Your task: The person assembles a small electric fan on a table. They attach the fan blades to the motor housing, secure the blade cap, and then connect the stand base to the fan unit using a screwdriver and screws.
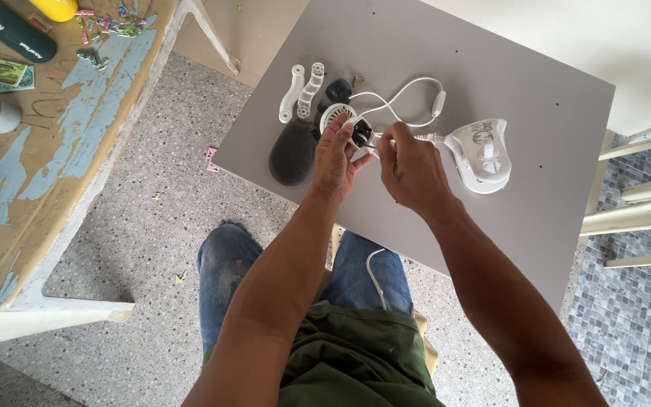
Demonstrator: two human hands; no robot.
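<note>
Two hands (374, 154) (one cord (408, 94))

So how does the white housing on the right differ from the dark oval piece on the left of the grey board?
The white housing is glossy white, while the dark oval piece is dull black-grey. The housing has knobs and a moulded, irregular shape; the oval piece looks smooth and plain. The housing has a white cord running to it; the oval piece has none. The housing lies beyond the right hand, the oval piece beside the left hand. Both rest on the grey board.
</note>
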